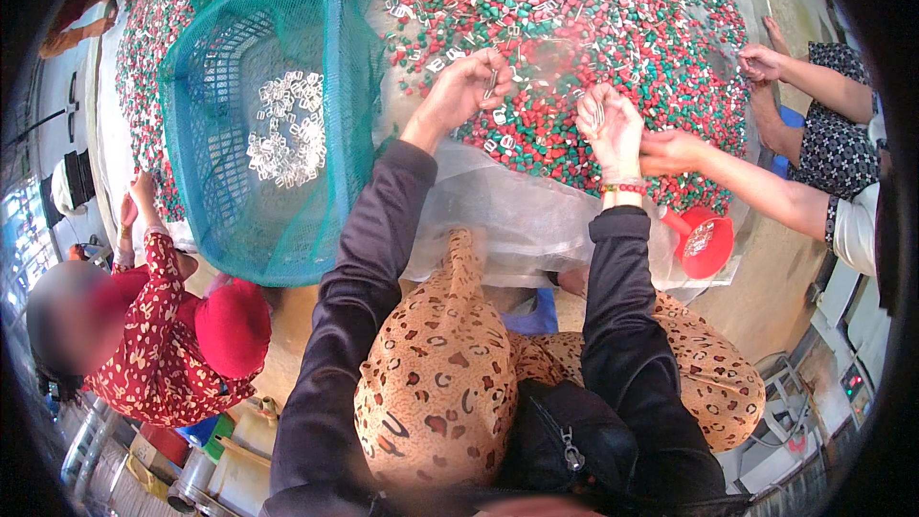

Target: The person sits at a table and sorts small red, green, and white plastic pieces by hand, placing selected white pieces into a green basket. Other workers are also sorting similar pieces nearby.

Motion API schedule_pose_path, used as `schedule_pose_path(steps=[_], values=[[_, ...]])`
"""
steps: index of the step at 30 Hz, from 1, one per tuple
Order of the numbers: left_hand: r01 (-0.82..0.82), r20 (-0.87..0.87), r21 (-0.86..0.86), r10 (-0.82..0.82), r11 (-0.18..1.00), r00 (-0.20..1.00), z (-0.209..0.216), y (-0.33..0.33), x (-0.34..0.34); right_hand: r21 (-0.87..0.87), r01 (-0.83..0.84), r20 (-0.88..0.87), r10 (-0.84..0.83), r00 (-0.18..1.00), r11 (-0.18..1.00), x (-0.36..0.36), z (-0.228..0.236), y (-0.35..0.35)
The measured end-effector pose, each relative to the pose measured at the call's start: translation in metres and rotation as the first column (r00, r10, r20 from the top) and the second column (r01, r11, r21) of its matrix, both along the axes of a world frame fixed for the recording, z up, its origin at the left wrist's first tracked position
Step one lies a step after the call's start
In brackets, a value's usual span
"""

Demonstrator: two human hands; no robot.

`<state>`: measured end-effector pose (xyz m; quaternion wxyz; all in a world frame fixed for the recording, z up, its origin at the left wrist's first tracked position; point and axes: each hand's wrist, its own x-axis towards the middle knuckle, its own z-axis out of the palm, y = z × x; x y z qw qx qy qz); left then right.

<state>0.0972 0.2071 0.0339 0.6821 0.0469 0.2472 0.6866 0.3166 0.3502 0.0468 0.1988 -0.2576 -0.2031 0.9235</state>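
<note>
Plainly only part done, judging from the head view. Shows one heap of pale buckle-like pieces (292, 139) already gathered inside the blue basket (333, 57). Leaves much more outside: to the basket's right, shows loose pale pieces (436, 64) strewn among red and green nuggets (670, 48), all across the sheet-covered worktop (469, 196).

Pinches a slim metallic-looking piece (491, 84) in the left grip (461, 86), just right of the basket; clasps a few silvery pieces (599, 115) in the right grip (613, 129), farther right of the basket. Has neither handful in the basket yet. Cannot tell the exact count in either.

Also shows a co-worker's hand (670, 151) just beside the right wrist, well right of the basket; cannot tell whether touching. Shows a red scoop (720, 257) with pale bits inside, well right of the basket too; cannot tell whether sorted. Left of the basket, shows another co-worker's hand (141, 190) near more nuggets, so likely unfinished there as well.
</note>
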Motion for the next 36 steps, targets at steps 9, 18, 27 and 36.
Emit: schedule_pose_path(steps=[9,18,27,36], values=[[-0.099,-0.849,-0.336,-0.346,0.937,-0.399,-0.030,0.044,0.038,0.533,-0.825,0.783,-0.478,0.398,0.187,-0.053,-0.047,-0.006],[-0.098,-0.945,-0.324,-0.317,0.941,0.085,-0.025,0.012,0.024,0.143,0.204,0.209,-0.231,0.950,0.969,0.018,0.005,-0.006],[0.136,-0.197,0.087,-0.117,0.987,0.973,0.020,-0.001,0.007,0.132,0.173,-0.263,-0.134,0.955,0.976,0.031,0.053,-0.005],[0.149,-0.939,-0.299,-0.262,0.943,-0.222,-0.011,0.053,0.067,0.238,0.070,0.268,-0.135,0.954,0.969,0.019,0.047,0.002]])
